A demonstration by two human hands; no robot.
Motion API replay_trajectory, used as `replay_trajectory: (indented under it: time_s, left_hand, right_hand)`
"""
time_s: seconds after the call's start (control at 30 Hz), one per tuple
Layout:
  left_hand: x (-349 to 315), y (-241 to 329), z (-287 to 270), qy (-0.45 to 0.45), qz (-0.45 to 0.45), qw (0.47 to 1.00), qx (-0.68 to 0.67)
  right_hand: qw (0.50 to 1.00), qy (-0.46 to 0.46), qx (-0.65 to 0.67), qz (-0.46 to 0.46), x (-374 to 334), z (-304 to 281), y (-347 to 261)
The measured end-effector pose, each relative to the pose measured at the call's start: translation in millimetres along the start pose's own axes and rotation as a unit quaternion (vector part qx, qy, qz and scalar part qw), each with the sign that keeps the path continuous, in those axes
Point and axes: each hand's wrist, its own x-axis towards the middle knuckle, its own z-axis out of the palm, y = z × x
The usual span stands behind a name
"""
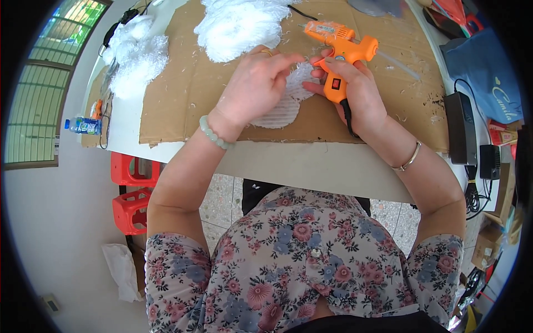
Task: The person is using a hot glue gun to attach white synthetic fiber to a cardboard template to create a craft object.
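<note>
In my right hand [358, 94] is an orange hot glue gun [348, 51], its nozzle toward the far left and a clear glue stick [398, 64] out of its back. The fingers wrap its handle, near a red switch. My left hand [255, 83] is just left of it, index finger stretched toward the right hand's fingertips and the other fingers curled. Whatever those curled fingers hold, if anything, is hidden. Under and beside the left hand lies a flat white ribbed piece [277, 115], with white fringe [301, 77] on its upper right part.
Brown cardboard [183, 105] covers much of the white table [266, 161]. White fluffy yarn lies in a far pile [239, 28] and a left pile [136, 55]. A bottle [84, 125] lies left. A black power adapter [461, 127] and blue bag [486, 75] are right. Red stools [133, 169] stand below.
</note>
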Motion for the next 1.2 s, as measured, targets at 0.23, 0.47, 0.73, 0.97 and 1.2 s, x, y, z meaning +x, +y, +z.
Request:
replay_trajectory:
  time_s: [0.23, 0.47, 0.73, 0.97, 1.2]
  left_hand:
    - [1, -6, 2, 0.039, -0.053, 0.998, -0.015]
    - [9, -5, 12, -0.025, 0.021, 0.998, 0.049]
    - [2, -14, -28, 0.028, -0.199, 0.968, -0.151]
    - [-14, -13, -5, -0.023, -0.057, 0.996, -0.069]
    - [-8, -18, -46, 0.016, -0.171, 0.966, -0.191]
  right_hand:
    - [1.0, 0.007, -0.007, -0.002, -2, 2, -1]
    - [1.0, -0.01, 0.0, -0.005, -2, 1, 3]
    - [1.0, -0.015, -0.016, -0.004, 0, -1, 3]
    - [0.999, -0.02, -0.028, -0.008, 0, -1, 3]
    - [0.999, -0.022, -0.038, -0.009, 0, -3, 5]
